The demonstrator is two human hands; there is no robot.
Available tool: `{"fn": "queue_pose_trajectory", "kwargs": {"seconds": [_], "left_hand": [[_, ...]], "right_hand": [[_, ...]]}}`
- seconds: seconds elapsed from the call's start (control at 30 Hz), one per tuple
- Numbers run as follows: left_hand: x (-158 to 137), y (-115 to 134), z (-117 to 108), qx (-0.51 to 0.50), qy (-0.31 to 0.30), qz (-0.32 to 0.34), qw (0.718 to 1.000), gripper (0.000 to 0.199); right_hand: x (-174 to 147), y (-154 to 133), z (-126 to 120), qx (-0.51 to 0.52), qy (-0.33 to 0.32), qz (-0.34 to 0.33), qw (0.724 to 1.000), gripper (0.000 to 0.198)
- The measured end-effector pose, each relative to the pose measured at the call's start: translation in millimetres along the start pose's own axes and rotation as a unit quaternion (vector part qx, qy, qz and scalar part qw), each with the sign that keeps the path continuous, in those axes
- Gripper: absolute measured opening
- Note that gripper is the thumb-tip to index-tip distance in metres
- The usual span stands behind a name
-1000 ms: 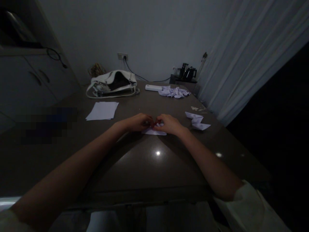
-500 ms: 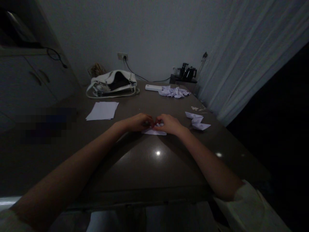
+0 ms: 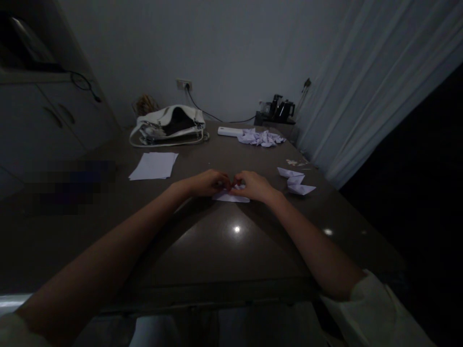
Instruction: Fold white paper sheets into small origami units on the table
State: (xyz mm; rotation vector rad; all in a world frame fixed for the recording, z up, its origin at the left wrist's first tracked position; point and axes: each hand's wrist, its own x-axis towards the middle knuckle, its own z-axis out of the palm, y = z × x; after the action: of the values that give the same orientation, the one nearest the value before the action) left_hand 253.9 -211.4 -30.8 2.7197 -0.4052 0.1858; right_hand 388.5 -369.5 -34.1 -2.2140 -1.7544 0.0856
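Note:
A small folded sheet of white paper (image 3: pixel 231 196) lies on the brown table in front of me, partly covered by my fingers. My left hand (image 3: pixel 212 183) grips its upper left part, fingers curled and pinched together. From the other side my right hand (image 3: pixel 252 184) pinches the same paper, its thumb and fingertips meeting the left ones near the middle. The exact fold under the fingertips is hidden. To the right of my right hand sit several folded paper pieces (image 3: pixel 295 182) with pointed ends.
A stack of white sheets (image 3: pixel 154 166) lies left of my hands. Behind it stands a white handbag (image 3: pixel 170 126). Farther back are a heap of folded papers (image 3: pixel 262 138) and a long white object (image 3: pixel 229 131). Small pale scraps (image 3: pixel 294 163) lie near the right edge. A black kettle (image 3: pixel 285 110) stands beyond.

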Motion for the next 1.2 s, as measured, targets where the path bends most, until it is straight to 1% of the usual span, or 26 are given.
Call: {"fn": "queue_pose_trajectory", "kwargs": {"seconds": [0.23,0.43,0.77,1.2], "left_hand": [[0.5,-2.7,1.0,0.002,0.002,-0.001,1.0,0.03],[1.0,-3.3,1.5,0.005,-0.002,-0.004,1.0,0.026],[1.4,-4.4,2.6,0.009,-0.002,-0.01,1.0,0.025],[-0.1,-1.7,-0.1,-0.003,0.0,0.001,1.0,0.027]], "right_hand": [[0.5,0.0,-1.0,0.0,-0.002,0.007,1.0,0.028],[-0.1,-1.0,-2.1,-0.004,-0.006,0.005,1.0,0.029],[0.0,-2.0,-2.0,-0.009,-0.005,0.005,1.0,0.029],[-1.1,-2.3,-2.8,0.0,-0.005,0.007,1.0,0.028]]}}
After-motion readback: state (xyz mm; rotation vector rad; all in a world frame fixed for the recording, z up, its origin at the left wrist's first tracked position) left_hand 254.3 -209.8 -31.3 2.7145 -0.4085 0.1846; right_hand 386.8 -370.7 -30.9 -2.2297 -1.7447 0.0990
